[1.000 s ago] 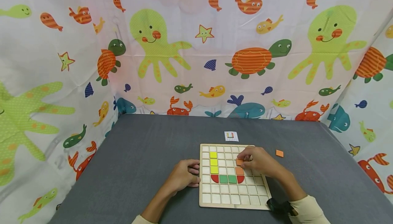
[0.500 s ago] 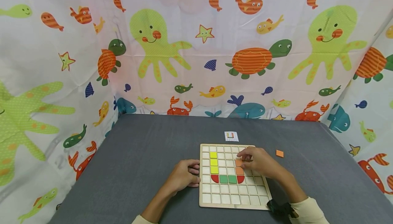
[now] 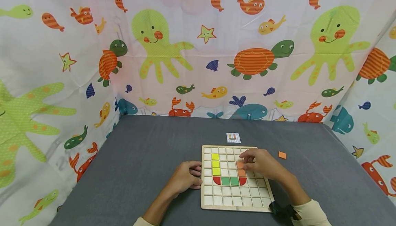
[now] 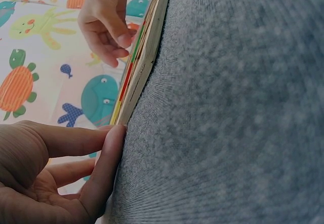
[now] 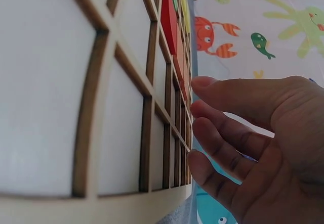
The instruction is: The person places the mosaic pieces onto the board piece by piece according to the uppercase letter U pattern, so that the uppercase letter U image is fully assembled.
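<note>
A wooden grid board (image 3: 222, 201) lies on the grey cloth in the head view. Yellow tiles (image 3: 215, 164), red rounded tiles (image 3: 217, 180), green tiles (image 3: 225, 181) and orange tiles (image 3: 241, 173) form a U on it. My right hand (image 3: 263, 164) reaches over the board's right side, thumb and fingers at the upper orange tile (image 3: 239, 164). Its fingers are slightly bent and apart in the right wrist view, pinching nothing visible. At the board's left edge, my left hand (image 3: 183, 177) touches the side with thumb and fingertips. The left wrist view shows this contact close up.
A loose orange tile (image 3: 282, 155) lies right of the board. Behind the board is a small card (image 3: 233, 137) printed with a coloured U on a grid. A curtain (image 3: 185, 47) with sea animals stands behind and beside the table (image 3: 123, 171).
The upper orange tile has shifted slightly left and now lies flatter in its cell, in line with the one below. The right fingers have eased slightly away; the left hand stays put.
</note>
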`<state>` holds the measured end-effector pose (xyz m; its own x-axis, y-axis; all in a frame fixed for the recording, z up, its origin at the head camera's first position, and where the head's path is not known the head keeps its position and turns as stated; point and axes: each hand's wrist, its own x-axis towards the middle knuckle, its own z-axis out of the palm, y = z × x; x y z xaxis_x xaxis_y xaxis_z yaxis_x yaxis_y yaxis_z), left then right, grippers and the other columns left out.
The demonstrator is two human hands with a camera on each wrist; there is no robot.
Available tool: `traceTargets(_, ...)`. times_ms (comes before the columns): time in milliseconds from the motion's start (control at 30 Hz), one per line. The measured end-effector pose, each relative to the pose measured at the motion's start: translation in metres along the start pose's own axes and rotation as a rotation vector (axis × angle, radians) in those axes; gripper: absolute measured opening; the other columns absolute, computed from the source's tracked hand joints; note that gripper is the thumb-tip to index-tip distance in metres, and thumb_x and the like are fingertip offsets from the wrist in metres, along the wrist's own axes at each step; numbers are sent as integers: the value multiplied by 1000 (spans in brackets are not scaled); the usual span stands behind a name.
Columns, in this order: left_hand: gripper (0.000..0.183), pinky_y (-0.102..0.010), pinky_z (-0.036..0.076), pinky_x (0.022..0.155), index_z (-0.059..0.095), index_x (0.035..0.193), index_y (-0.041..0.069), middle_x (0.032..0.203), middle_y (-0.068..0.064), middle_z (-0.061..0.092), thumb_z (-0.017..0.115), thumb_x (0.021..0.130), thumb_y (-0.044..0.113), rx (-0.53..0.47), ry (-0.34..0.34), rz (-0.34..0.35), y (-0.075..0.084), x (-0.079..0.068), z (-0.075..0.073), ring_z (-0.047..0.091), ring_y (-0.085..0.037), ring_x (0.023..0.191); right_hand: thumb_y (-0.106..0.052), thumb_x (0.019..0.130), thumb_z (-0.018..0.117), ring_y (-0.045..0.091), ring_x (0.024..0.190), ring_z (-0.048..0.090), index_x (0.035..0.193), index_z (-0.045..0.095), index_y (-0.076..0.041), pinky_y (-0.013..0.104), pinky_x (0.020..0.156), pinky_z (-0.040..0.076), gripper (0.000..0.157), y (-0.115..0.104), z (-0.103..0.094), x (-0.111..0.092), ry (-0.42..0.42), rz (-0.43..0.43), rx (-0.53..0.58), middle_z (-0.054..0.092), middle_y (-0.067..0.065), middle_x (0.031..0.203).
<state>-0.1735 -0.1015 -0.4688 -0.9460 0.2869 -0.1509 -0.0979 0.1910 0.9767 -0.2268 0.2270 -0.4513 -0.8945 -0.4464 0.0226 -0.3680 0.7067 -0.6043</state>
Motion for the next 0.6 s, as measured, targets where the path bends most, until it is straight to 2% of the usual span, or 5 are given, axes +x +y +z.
traceTargets(167, 66, -36, 69, 70, 59, 143, -9, 120, -18, 64, 76, 80, -16, 2, 2, 1, 0, 0, 0, 66, -23, 100, -11, 93, 81, 13, 88, 61, 120, 76, -5, 26, 72, 55, 28, 0, -3, -3, 24, 32, 32, 68, -5, 93)
traceTargets(433, 66, -36, 69, 69, 59, 143, -9, 120, -18, 64, 77, 80, -17, 2, 3, 2, 1, 0, -1, 66, -23, 100, -8, 95, 77, 15, 88, 63, 121, 75, -4, 25, 64, 55, 26, 10, -13, -10, 75, 15, 66, 69, -2, 95)
traceTargets(600, 66, -36, 69, 69, 59, 143, -9, 120, -18, 64, 77, 80, -17, 3, 5, -2, 0, 0, 0, 66, -24, 100, -10, 96, 78, 16, 90, 65, 123, 75, -5, 25, 67, 55, 27, 18, -19, -14, 101, 33, 50, 69, -1, 97)
